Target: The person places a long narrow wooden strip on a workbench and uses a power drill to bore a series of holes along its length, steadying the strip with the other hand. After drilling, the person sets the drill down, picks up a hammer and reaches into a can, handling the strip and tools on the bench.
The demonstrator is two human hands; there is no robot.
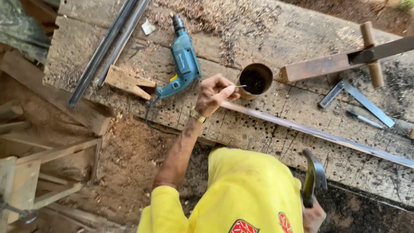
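Note:
My left hand [214, 92] pinches a thin nail [239, 86] between its fingertips, right beside a round tin [255, 79] of dark nails on the wooden workbench [267, 125]. A long narrow wooden strip [319, 133] lies across the bench just under that hand. My right hand [313, 215] is low at the frame's bottom and grips the handle of a claw hammer [313, 174], its head raised above the bench's near edge. A gold wristwatch sits on my left wrist.
A teal electric drill [183, 62] lies left of the tin, next to a wedge-shaped wood offcut [127, 80]. Metal bars [110, 45] lean at the far left. A wooden clamp piece [340, 62], a metal square [358, 98] and a pen lie at right. Sawdust covers the bench's far side.

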